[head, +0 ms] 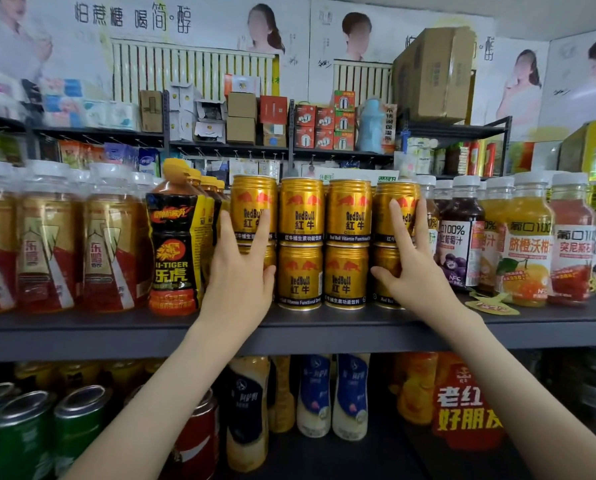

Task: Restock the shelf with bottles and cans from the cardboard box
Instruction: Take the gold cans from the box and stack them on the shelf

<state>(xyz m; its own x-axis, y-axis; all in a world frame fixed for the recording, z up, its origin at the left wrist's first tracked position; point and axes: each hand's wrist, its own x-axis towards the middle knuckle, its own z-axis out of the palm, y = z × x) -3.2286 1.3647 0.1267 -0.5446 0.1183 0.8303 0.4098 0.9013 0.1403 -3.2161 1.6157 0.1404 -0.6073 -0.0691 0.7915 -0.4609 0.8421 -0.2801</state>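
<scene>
Gold Red Bull cans stand two high in several columns on the grey shelf board (324, 329); the upper row (301, 211) rests on the lower row (300, 277). My left hand (241, 271) lies flat against the leftmost column, with two fingers spread on the upper can and the thumb across the lower one. On the rightmost column my right hand (410, 268) presses the same way, fingers up on the top can and thumb on the bottom can. Neither hand lifts a can. The box I am stocking from is out of view.
A black-and-orange Hi-Tiger bottle (175, 251) and gold-red bottles (47, 244) crowd the left. Juice bottles (528, 237) stand to the right. Below are milky bottles (313, 396) and green cans (22, 434). A large cardboard box (435, 74) sits on the top rack.
</scene>
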